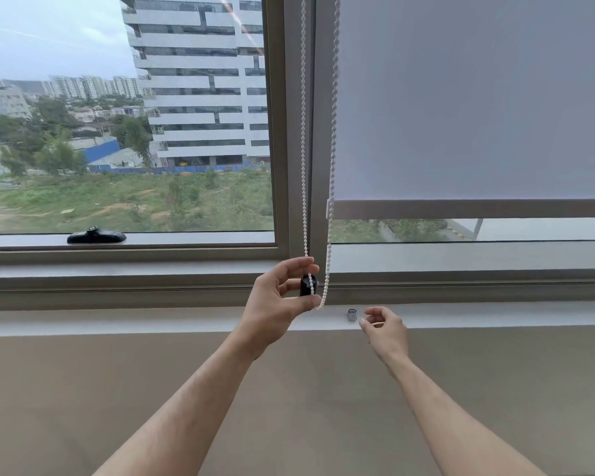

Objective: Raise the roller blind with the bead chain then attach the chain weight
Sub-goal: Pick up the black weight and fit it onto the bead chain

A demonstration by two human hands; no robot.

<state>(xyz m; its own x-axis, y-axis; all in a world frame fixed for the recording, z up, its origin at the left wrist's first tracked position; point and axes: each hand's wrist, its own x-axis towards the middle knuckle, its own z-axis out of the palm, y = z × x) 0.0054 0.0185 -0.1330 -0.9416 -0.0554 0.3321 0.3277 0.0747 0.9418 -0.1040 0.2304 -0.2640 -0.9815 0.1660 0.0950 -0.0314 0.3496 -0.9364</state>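
White window sill (117, 319): small silver cylindrical piece (352, 315) stands on it, right of centre.

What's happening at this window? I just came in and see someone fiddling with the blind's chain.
A person's left hand holds a black chain weight against the bottom loop of the white bead chain. The right hand hovers, empty, beside a small silver piece on the sill. The roller blind hangs most of the way down.

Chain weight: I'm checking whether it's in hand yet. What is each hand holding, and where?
The left hand pinches the black chain weight top and bottom, at the bead chain loop's bottom. The right hand holds nothing, beside the small metal piece.
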